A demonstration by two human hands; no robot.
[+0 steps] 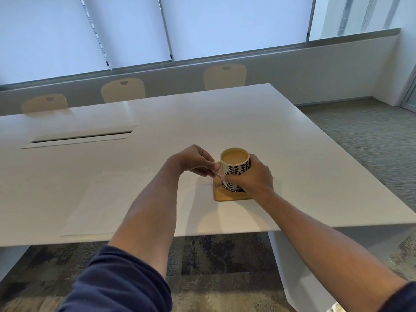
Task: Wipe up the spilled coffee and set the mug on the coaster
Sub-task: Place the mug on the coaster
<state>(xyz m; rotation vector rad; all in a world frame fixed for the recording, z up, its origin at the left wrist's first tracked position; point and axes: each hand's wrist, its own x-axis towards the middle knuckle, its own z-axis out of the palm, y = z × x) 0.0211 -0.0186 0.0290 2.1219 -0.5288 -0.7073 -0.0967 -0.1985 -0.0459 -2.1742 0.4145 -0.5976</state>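
A white mug (235, 168) with a black leaf pattern, full of milky coffee, stands on a square wooden coaster (225, 195) near the table's front right. My right hand (254, 176) wraps round the mug's right side and base. My left hand (193, 161) pinches the mug's handle on its left. No spilled coffee or cloth shows on the white tabletop (112, 176).
A long cable slot (78, 138) with a raised flap lies in the table at the left. Three beige chairs (123, 90) stand along the far edge, below the blinds. The table's front edge runs just below the coaster; carpet lies beyond the right edge.
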